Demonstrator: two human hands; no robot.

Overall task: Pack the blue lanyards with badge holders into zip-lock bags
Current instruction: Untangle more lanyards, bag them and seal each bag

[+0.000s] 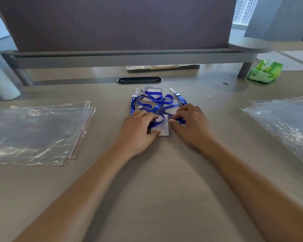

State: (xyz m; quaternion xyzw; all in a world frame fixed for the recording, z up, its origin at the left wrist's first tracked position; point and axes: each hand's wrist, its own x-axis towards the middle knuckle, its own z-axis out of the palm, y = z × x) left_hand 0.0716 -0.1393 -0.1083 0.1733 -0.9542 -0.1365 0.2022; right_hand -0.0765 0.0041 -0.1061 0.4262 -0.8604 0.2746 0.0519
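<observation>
A tangle of blue lanyards with clear badge holders lies in the middle of the desk. My left hand pinches the nearest white badge holder between thumb and fingers. My right hand is closed on a blue strap just right of that holder. Zip-lock bags with red seal lines lie flat at the left. A second stack of clear bags lies at the right.
A grey monitor riser spans the back of the desk with flat cardboard under it. A green tissue pack sits at the back right, a white cylinder at the back left. A black cable slot lies behind the lanyards.
</observation>
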